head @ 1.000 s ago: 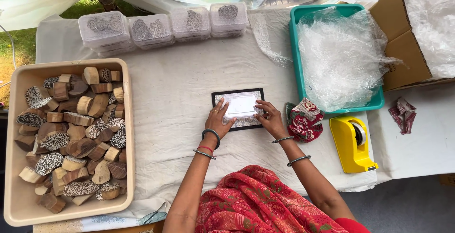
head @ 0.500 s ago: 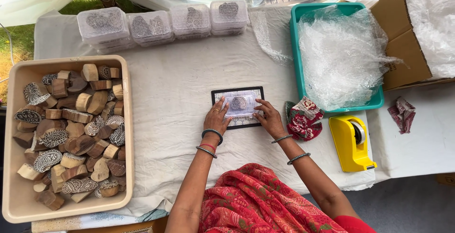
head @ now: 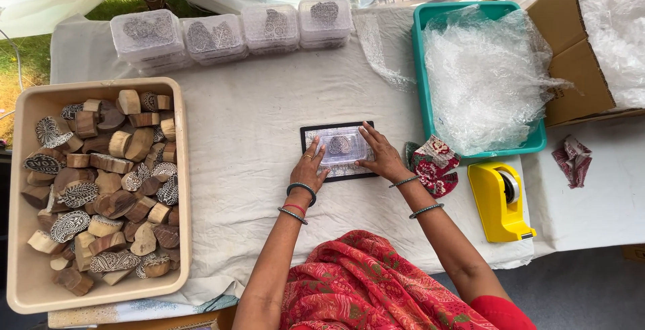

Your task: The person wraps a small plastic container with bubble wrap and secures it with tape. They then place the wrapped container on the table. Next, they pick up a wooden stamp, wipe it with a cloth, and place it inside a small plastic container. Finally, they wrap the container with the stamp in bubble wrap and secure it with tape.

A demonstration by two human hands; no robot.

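Between left hand (head: 310,167) and right hand (head: 380,156) lies a clear box (head: 340,146).

A clear lidded box (head: 341,146) holding a carved block lies flat on a dark-framed pad (head: 337,171).

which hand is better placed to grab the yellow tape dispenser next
Right, probably. The right hand rests on the clear box nearest the yellow tape dispenser; the left hand sits on the box's far side.
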